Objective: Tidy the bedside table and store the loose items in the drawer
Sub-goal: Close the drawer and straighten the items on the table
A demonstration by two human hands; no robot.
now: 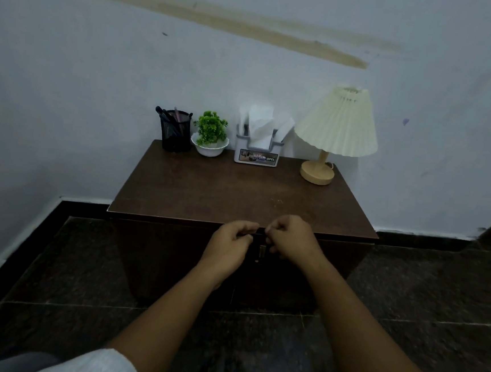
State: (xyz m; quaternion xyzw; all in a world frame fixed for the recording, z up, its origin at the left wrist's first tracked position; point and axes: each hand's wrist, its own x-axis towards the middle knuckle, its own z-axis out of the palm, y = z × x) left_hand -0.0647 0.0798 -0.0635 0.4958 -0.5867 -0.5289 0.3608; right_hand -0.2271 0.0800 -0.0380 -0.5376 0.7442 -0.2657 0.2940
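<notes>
- Left hand (230,238): fingers curled in, thumb laid on the forefinger, knuckles up, at the table's front edge; whether it pinches anything cannot be told
- Right hand (290,240): also curled, fingertips turned in toward the left hand; its grip is hidden too
- The two hands are near each other with a small gap between them, just left and right of the middle of the front edge
- Latch (261,250): one small brass piece on the dark front, in that gap and just below the fingertips; both hands are about equally near it, the right perhaps a shade closer
- Drawer (173,253): I take it to lie in the dark front panel right under the hands; its outline is too dim to trace, so shut or ajar cannot be told
- The relation that counts: the front runs left to right across both hands, so any pull or push would go along the forearms, toward or away from the person
- Table (238,191): one brown top, stretching away from the hands to the wall
- Along its back edge, well apart from the hands, four things in a row: one pen cup (176,133) with several pens, one plant (210,133) in a white bowl, one tissue box (258,145), one lamp (337,125)
- The pen cup and plant are close together at the left; the lamp stands alone at the right
</notes>
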